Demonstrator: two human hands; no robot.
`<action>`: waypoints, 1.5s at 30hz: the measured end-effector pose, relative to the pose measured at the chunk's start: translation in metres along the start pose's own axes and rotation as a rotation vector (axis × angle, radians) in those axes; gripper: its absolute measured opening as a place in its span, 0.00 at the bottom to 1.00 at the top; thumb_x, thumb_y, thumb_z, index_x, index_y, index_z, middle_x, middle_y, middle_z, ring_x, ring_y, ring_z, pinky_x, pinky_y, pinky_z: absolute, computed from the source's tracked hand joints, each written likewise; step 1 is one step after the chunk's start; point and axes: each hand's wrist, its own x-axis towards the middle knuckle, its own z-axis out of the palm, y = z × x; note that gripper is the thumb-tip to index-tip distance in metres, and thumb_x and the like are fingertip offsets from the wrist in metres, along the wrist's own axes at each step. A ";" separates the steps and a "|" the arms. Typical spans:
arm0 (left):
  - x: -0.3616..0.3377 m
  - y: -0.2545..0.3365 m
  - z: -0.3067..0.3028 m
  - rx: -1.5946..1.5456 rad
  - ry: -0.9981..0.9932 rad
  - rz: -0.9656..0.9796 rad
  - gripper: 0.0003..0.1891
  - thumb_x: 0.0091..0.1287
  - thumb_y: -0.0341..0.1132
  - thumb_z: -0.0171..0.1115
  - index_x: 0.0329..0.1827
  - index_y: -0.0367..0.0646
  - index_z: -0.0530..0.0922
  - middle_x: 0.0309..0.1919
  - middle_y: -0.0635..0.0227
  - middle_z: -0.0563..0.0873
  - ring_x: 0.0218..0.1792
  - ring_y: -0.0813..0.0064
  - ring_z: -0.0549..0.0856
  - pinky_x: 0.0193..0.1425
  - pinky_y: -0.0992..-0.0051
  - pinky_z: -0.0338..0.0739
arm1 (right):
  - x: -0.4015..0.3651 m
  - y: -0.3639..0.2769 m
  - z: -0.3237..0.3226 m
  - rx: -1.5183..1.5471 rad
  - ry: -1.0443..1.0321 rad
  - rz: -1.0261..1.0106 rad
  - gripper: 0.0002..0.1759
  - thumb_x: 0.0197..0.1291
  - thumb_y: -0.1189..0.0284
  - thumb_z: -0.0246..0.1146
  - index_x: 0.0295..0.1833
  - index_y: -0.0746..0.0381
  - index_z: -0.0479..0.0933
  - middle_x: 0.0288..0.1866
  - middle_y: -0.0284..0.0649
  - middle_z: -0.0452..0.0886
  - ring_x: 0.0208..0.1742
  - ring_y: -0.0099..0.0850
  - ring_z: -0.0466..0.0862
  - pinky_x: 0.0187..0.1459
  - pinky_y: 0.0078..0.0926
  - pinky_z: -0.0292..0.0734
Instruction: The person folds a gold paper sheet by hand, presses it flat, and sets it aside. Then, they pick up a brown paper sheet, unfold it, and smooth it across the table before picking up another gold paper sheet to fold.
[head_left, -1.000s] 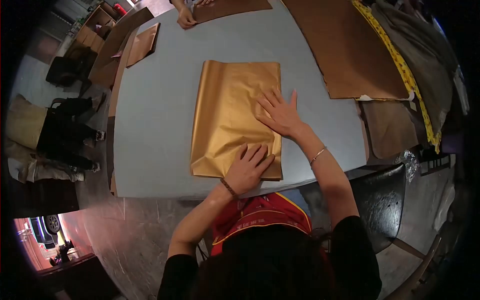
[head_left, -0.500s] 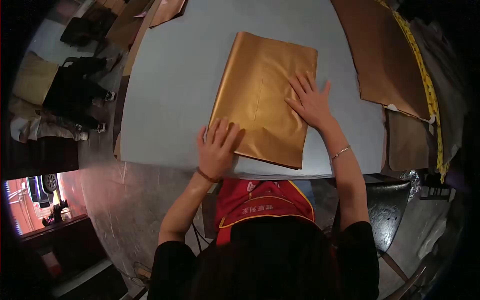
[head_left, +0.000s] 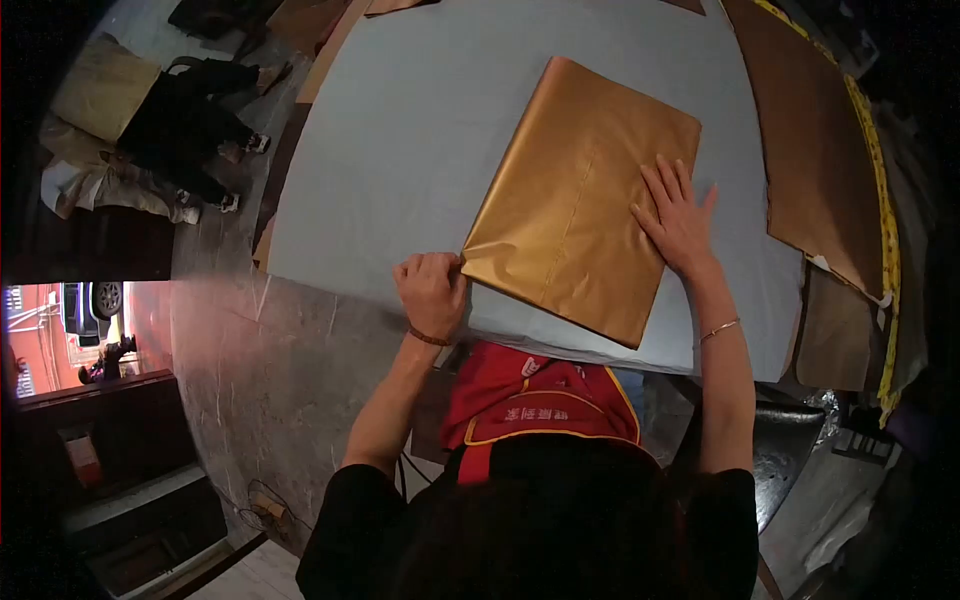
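Note:
A folded gold sheet (head_left: 580, 200) with a smooth sheen lies at a slant on a grey-covered table, a faint line running down its middle. Small creases fan out from its near left corner. At that corner my left hand (head_left: 432, 292) is closed, its fingers curled and the thumb side pinching the sheet's edge. My right hand (head_left: 680, 220) rests flat on the right part of the sheet, fingers spread.
Brown sheet material (head_left: 810, 140) covers the table's right side, with a yellow patterned strip (head_left: 882, 230) along its outer edge. A black seat (head_left: 785, 440) stands below right. People (head_left: 170, 120) are beyond the table at left.
My left hand has gone from lying with extended fingers at the sheet's near left corner to closing on it. The view has shifted, and the sheet appears farther right and more slanted.

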 end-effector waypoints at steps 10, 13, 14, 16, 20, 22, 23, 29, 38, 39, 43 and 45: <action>0.008 0.019 -0.015 -0.156 -0.065 -0.061 0.17 0.57 0.27 0.59 0.51 0.42 0.78 0.51 0.60 0.80 0.53 0.60 0.78 0.61 0.61 0.63 | 0.001 -0.005 -0.005 0.012 -0.028 0.013 0.36 0.68 0.43 0.43 0.75 0.49 0.57 0.80 0.35 0.51 0.80 0.36 0.47 0.67 0.74 0.33; 0.025 0.052 0.006 -0.297 -0.200 0.124 0.26 0.64 0.35 0.57 0.66 0.37 0.70 0.65 0.50 0.71 0.65 0.50 0.71 0.70 0.54 0.58 | -0.001 -0.002 -0.003 -0.008 -0.015 0.013 0.34 0.68 0.46 0.46 0.75 0.47 0.57 0.80 0.32 0.50 0.80 0.35 0.48 0.68 0.71 0.34; 0.030 0.063 0.014 -0.162 -0.254 0.166 0.28 0.66 0.40 0.57 0.68 0.37 0.67 0.67 0.49 0.68 0.67 0.49 0.67 0.71 0.54 0.58 | -0.005 -0.002 -0.003 -0.029 -0.032 0.038 0.34 0.68 0.46 0.46 0.75 0.47 0.57 0.80 0.32 0.50 0.80 0.35 0.48 0.68 0.71 0.34; 0.034 0.068 0.033 0.031 -0.320 0.218 0.37 0.67 0.54 0.57 0.72 0.37 0.61 0.71 0.46 0.61 0.72 0.46 0.59 0.72 0.53 0.56 | -0.002 -0.003 -0.003 -0.004 -0.032 0.028 0.34 0.68 0.46 0.46 0.75 0.47 0.57 0.80 0.32 0.51 0.80 0.36 0.48 0.68 0.72 0.33; 0.034 0.056 0.046 0.112 -0.325 0.195 0.39 0.67 0.57 0.56 0.71 0.36 0.62 0.70 0.43 0.61 0.71 0.44 0.59 0.72 0.51 0.54 | -0.004 0.001 0.005 0.027 0.071 -0.007 0.35 0.68 0.41 0.41 0.74 0.48 0.59 0.79 0.33 0.53 0.80 0.36 0.48 0.66 0.77 0.34; 0.031 0.052 0.049 0.122 -0.333 0.198 0.39 0.67 0.57 0.56 0.71 0.36 0.62 0.70 0.42 0.61 0.72 0.43 0.59 0.73 0.50 0.53 | -0.004 0.003 0.007 0.017 0.063 -0.006 0.35 0.68 0.41 0.42 0.74 0.48 0.59 0.79 0.33 0.53 0.80 0.37 0.48 0.66 0.77 0.34; 0.030 0.050 0.050 0.135 -0.333 0.198 0.39 0.67 0.58 0.56 0.71 0.35 0.62 0.70 0.41 0.60 0.72 0.43 0.58 0.73 0.50 0.53 | -0.003 0.003 0.008 0.006 0.061 -0.012 0.35 0.68 0.41 0.42 0.74 0.48 0.59 0.79 0.33 0.53 0.80 0.37 0.48 0.66 0.77 0.34; 0.027 0.046 0.056 0.162 -0.326 0.145 0.41 0.67 0.59 0.54 0.73 0.35 0.59 0.71 0.39 0.57 0.73 0.43 0.55 0.73 0.49 0.50 | -0.004 -0.001 -0.002 0.021 0.019 0.010 0.34 0.67 0.45 0.47 0.75 0.47 0.58 0.80 0.32 0.51 0.80 0.36 0.47 0.68 0.73 0.35; 0.031 0.049 0.053 0.129 -0.325 0.083 0.43 0.65 0.60 0.56 0.72 0.34 0.59 0.71 0.40 0.58 0.73 0.44 0.56 0.73 0.48 0.50 | -0.001 0.002 0.000 0.074 0.003 -0.018 0.36 0.66 0.43 0.46 0.75 0.49 0.58 0.80 0.37 0.51 0.80 0.39 0.47 0.66 0.75 0.32; 0.031 0.049 0.053 0.123 -0.322 0.091 0.43 0.65 0.60 0.55 0.72 0.34 0.59 0.71 0.40 0.59 0.73 0.44 0.56 0.73 0.48 0.50 | -0.001 0.000 -0.004 0.072 0.002 -0.024 0.36 0.66 0.43 0.46 0.75 0.49 0.58 0.80 0.37 0.51 0.80 0.39 0.47 0.66 0.75 0.32; 0.030 0.049 0.054 0.135 -0.321 0.096 0.43 0.65 0.61 0.55 0.71 0.33 0.59 0.71 0.39 0.59 0.72 0.43 0.57 0.73 0.48 0.50 | -0.010 -0.021 -0.033 0.122 0.084 0.021 0.36 0.63 0.45 0.53 0.72 0.54 0.63 0.79 0.42 0.52 0.80 0.44 0.46 0.66 0.75 0.31; 0.031 0.050 0.053 0.143 -0.322 0.098 0.43 0.65 0.60 0.55 0.71 0.33 0.60 0.70 0.39 0.59 0.72 0.43 0.56 0.73 0.48 0.50 | -0.026 -0.042 -0.047 -0.006 0.088 -0.076 0.34 0.61 0.50 0.59 0.69 0.55 0.67 0.76 0.42 0.56 0.79 0.43 0.48 0.66 0.75 0.32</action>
